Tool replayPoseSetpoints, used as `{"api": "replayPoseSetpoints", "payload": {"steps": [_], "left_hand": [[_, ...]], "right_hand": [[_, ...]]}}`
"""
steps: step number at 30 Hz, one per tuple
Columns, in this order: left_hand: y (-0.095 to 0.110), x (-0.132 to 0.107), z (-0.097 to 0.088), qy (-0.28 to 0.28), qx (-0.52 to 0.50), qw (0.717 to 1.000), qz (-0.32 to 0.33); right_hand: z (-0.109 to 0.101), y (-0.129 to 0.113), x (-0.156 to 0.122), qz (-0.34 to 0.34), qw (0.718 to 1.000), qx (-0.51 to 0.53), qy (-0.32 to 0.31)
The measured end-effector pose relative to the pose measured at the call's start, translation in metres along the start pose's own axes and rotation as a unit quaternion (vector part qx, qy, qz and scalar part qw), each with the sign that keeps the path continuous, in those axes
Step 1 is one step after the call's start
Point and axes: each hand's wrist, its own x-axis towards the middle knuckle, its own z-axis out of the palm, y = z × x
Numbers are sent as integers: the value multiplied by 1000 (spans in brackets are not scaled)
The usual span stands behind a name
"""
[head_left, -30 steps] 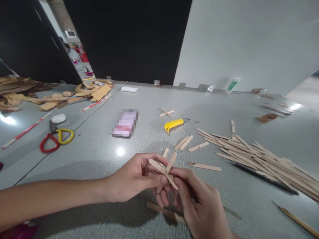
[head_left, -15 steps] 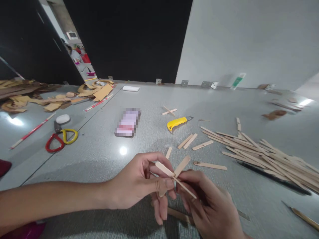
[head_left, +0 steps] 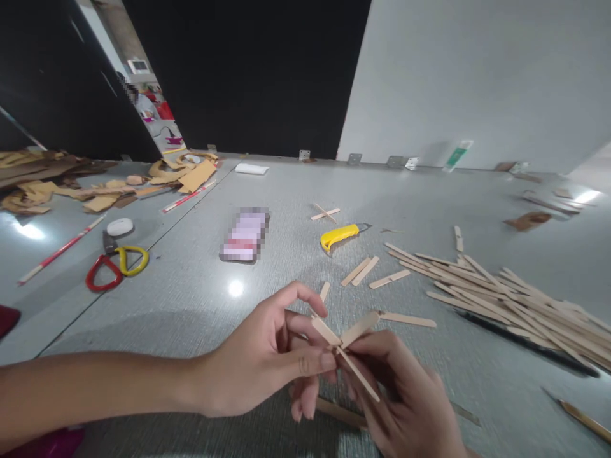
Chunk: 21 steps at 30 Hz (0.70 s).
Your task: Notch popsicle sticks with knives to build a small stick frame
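Note:
Crossed wooden craft sticks [head_left: 359, 372] are held low in front of me, their ends fanning out from one joint. My left hand [head_left: 272, 356] pinches them between thumb and fingers, its index finger raised and bent off the wood. On the other side, my right hand [head_left: 405, 394] is closed round the sticks near the joint; its palm hides part of them. Beyond my hands lie short stick pieces [head_left: 366, 271] and a single craft stick [head_left: 408, 319]. A yellow utility knife [head_left: 340, 238] rests farther back, in front of a small stick cross [head_left: 325, 214].
A large pile of craft sticks [head_left: 515, 299] covers the right side, with a pointed tool [head_left: 582, 416] nearer me. Left of centre lies a phone [head_left: 245, 235]. Scissors [head_left: 117, 267], a white mouse-shaped object [head_left: 119, 226] and cardboard scraps [head_left: 100, 191] are at left. Dark panels [head_left: 248, 76] stand behind.
The crossed sticks have tilted and shifted slightly right and down with both hands. My left index finger has lifted away from the wood.

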Motion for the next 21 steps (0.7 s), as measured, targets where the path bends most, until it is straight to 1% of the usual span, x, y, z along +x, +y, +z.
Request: {"api": "replayPoseSetpoints", "payload": {"steps": [3,5,7,9,11,13,15,18,21], "left_hand": [[3,-1,1,5,22,1000,-10],[4,-1,1,3,20,1000,-15],[4,0,1,3,17,1000,-20],[4,1,1,8,20,999,-26],[3,1,1,19,23,999,-27],[2,2,0,35,22,999,-29],[1,2,-1,44,21,998,-34],[1,2,-1,50,17,998,-35],[2,1,0,55,10,998,-34]], "right_hand": [[1,4,-1,25,1000,7,-3],[2,7,-1,27,1000,4,2],[2,9,0,16,1000,-21,13],[2,8,1,-11,997,-68,39],[2,6,4,-43,991,-111,67],[1,4,7,-60,987,-127,79],[0,2,7,-45,990,-119,61],[-1,2,3,2,995,-97,28],[-1,4,-1,28,996,-71,36]]}}
